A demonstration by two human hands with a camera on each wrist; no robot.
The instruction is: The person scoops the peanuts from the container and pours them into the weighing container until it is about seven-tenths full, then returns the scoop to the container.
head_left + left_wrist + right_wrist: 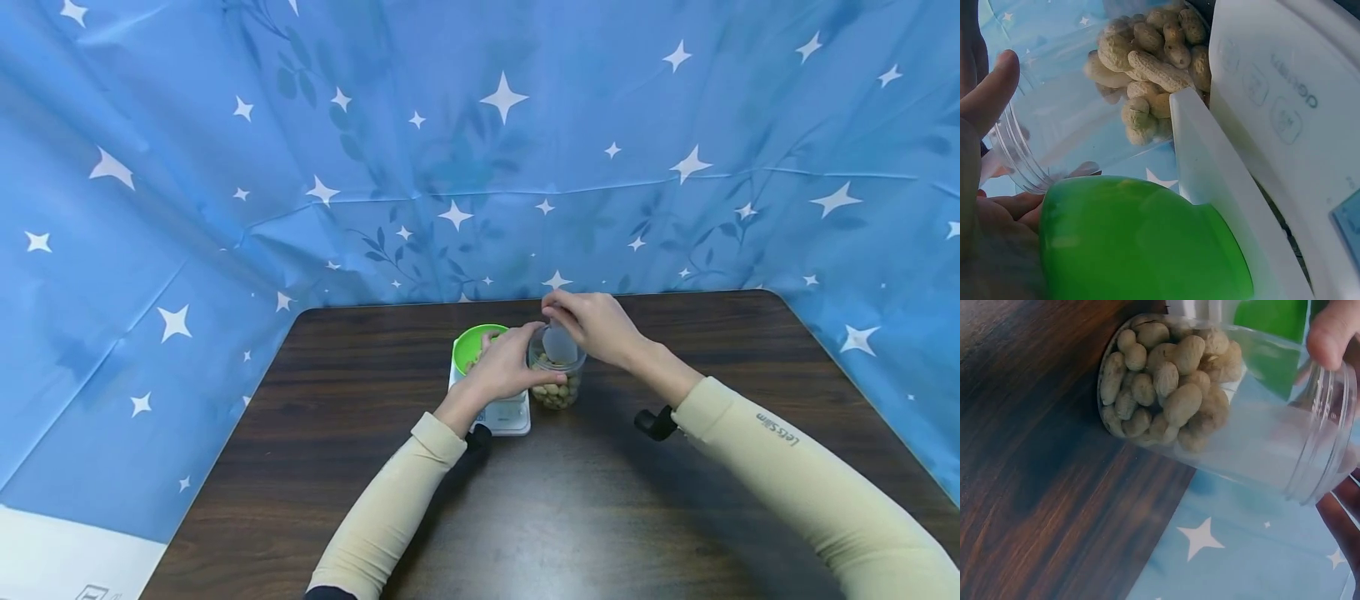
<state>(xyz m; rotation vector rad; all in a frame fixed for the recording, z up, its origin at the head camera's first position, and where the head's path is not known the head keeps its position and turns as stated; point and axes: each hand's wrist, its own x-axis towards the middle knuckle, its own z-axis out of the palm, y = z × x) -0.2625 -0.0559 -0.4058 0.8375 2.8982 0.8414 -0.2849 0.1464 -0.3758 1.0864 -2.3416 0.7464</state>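
A clear plastic jar (561,385) stands on the table, its lower part filled with peanuts (1166,381) in their shells. My left hand (504,365) grips the jar near its threaded rim, thumb on the near side. Over the mouth, my right hand (596,323) pinches a translucent whitish scoop-like piece (560,343), which dips inside the jar; its upper end is hidden by the fingers. Left of the jar sits a green bowl (468,343) with some peanuts in it, on a white kitchen scale (510,423). My left hand partly covers both.
The dark wood-grain table (555,517) runs toward me and to both sides. Behind it hangs a blue curtain (420,150) with white stars. The scale with its bowl is right beside the jar. A white panel (60,554) shows at the lower left.
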